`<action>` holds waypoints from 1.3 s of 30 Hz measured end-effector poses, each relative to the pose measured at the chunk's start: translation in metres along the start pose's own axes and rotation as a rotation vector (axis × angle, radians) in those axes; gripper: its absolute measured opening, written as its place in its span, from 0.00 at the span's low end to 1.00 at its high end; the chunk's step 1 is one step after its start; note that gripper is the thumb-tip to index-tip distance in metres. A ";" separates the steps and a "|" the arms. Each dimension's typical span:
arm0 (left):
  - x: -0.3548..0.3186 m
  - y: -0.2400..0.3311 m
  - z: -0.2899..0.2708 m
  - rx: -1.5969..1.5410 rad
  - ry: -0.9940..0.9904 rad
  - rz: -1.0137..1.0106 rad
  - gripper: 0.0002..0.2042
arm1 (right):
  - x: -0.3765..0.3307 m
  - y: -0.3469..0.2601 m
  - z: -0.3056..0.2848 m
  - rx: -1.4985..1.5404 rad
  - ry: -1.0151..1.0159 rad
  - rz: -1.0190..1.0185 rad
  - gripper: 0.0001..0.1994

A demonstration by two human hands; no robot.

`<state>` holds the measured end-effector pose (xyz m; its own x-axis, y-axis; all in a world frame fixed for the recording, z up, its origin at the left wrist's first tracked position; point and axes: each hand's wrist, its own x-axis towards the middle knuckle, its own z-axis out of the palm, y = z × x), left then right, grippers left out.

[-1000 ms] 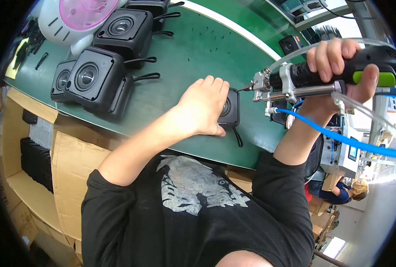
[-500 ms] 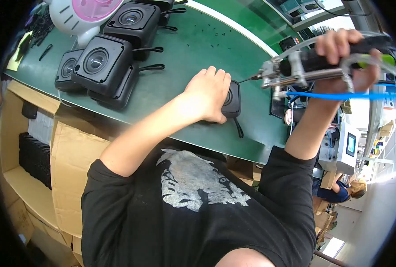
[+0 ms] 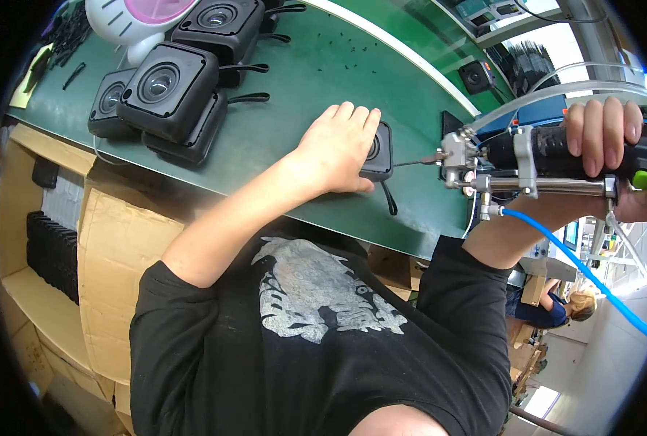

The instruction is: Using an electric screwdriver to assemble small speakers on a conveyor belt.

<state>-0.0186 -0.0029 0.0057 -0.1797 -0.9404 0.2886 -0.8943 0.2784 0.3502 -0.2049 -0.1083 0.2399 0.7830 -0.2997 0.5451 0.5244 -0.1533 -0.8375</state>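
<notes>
My left hand (image 3: pixel 336 149) lies over a small black square speaker (image 3: pixel 383 151) on the green bench, gripping it by the left side and covering much of its round cone. A black wrist loop (image 3: pixel 390 198) trails from the speaker's near edge. On the right, my right hand (image 3: pixel 604 138) is wrapped round the black body of a power screwdriver (image 3: pixel 534 154) with metal fittings, a clear tube and a blue hose. The screwdriver lies nearly level, its thin bit (image 3: pixel 410 163) pointing left at the speaker's right side. Whether the tip touches the speaker, I cannot tell.
Several finished-looking black speakers (image 3: pixel 165 87) are stacked at the far left, beside a white and pink fan-like object (image 3: pixel 131 29). Tiny dark screws (image 3: pixel 349 47) lie scattered at the back. Open cardboard boxes (image 3: pixel 123 276) stand left, below the bench. Another person (image 3: pixel 548 309) is far right.
My right hand and the screwdriver have swung toward me and to the right; the bit has shifted from the speaker's far right corner to lower along its right side. My left hand barely moves.
</notes>
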 end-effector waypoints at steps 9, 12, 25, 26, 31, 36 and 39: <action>0.000 0.002 0.000 -0.010 -0.007 -0.013 0.49 | -0.012 0.023 0.009 0.008 -0.065 0.028 0.28; -0.001 0.003 0.000 -0.014 0.001 -0.024 0.48 | -0.015 0.033 0.014 -0.008 -0.151 0.049 0.31; 0.001 0.002 0.000 -0.005 0.064 -0.020 0.46 | -0.031 0.048 0.011 -0.024 -0.090 0.002 0.25; 0.001 0.004 0.000 -0.001 0.069 -0.014 0.46 | -0.032 0.051 0.010 0.022 -0.049 0.000 0.26; 0.007 0.005 0.015 -0.196 0.176 0.057 0.52 | 0.005 0.023 -0.003 -0.033 -0.138 0.015 0.29; -0.003 -0.006 0.004 -0.461 0.137 0.033 0.55 | 0.044 -0.007 0.004 0.250 -0.172 -0.041 0.35; -0.012 -0.020 -0.001 -0.581 -0.069 -0.112 0.53 | 0.056 -0.013 0.002 0.265 -0.109 0.021 0.34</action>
<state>0.0021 0.0025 -0.0042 -0.1406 -0.9754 0.1699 -0.5417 0.2194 0.8114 -0.1672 -0.1209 0.2808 0.8183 -0.1951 0.5407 0.5658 0.1078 -0.8174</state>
